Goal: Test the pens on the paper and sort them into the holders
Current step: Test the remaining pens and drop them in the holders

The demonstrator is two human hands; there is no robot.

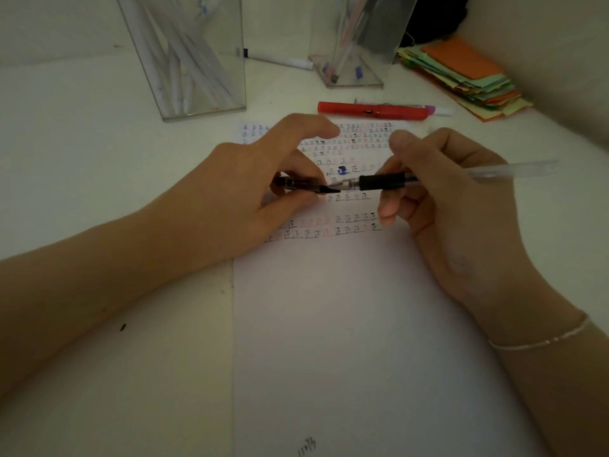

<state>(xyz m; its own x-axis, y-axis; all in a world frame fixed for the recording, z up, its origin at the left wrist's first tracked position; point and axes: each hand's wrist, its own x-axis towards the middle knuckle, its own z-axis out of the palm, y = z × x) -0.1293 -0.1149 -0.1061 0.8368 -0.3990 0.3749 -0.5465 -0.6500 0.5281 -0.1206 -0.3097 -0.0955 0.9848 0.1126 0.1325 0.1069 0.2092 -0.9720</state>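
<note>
Left hand (263, 179) pinches the cap (296, 185), right hand (438, 192) grips the pen (382, 182): apparently mid-uncapping or recapping, then testing on the paper (346, 324) or sorting.

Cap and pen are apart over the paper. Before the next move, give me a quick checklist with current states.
1. Pen held firmly: ok, the right hand grips its black grip section.
2. Cap under control: ok, the left hand pinches it.
3. Cap and tip lined up: ok, they sit end to end along one line.
4. Cap fully on or off: cannot tell whether tip is inside the cap mouth.
5. Free space on the paper for a test mark: ok, the lower part is blank.
6. Holders reachable: ok, left holder and right holder stand upright beyond the paper.
</note>
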